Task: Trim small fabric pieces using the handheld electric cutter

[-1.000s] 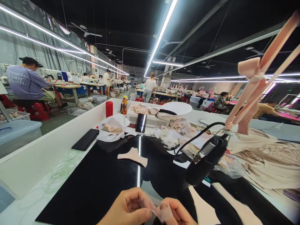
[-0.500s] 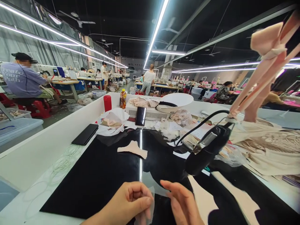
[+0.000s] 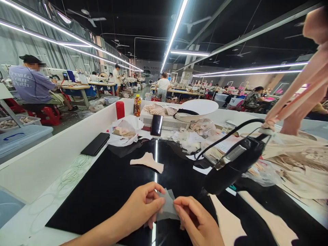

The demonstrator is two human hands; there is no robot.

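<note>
Two-handed pinch hold on a translucent sheet (image 3: 167, 206), just above the black board (image 3: 97, 191).

From my remote station I read the left hand (image 3: 147, 205) as closed on the sheet's left part, thumb against curled fingers; the right hand (image 3: 197, 218) pinches its right edge between thumb and index finger, presumably because thin, limp material needs support at both sides. The sheet sits between the hands, near the board's front; I cannot tell whether its lower edge touches. The dark surface likely makes pale stock easy to see. A pale cut piece (image 3: 147, 162) lies beyond the hands, apparently out of their way. The black tool (image 3: 234, 167) hangs from peach straps (image 3: 292, 94) at right, probably for ready reach.
</note>
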